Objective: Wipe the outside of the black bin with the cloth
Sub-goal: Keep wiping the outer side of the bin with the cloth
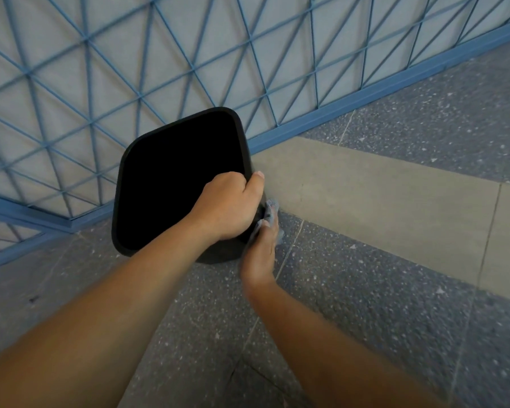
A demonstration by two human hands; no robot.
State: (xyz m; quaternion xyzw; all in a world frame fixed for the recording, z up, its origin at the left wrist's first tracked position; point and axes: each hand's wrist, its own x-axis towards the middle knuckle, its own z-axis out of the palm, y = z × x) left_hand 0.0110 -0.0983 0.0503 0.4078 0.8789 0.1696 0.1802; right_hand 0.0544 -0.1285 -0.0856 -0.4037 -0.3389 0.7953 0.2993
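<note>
The black bin (174,184) stands on the floor (365,290) by a blue lattice panel (159,54). The left hand (227,207) clamps its rim, fingers curled over; the right hand (261,251) presses the cloth (273,212) to the right wall. Wiping looks underway, though how much is done cannot be told.

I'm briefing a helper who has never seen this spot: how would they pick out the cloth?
Start at the blue lattice railing, then drop to the black bin on the speckled floor. The left hand grips the bin's rim; just below, the right hand presses the cloth against the bin's outer wall. It is the only crumpled, grey-blue thing there.
</note>
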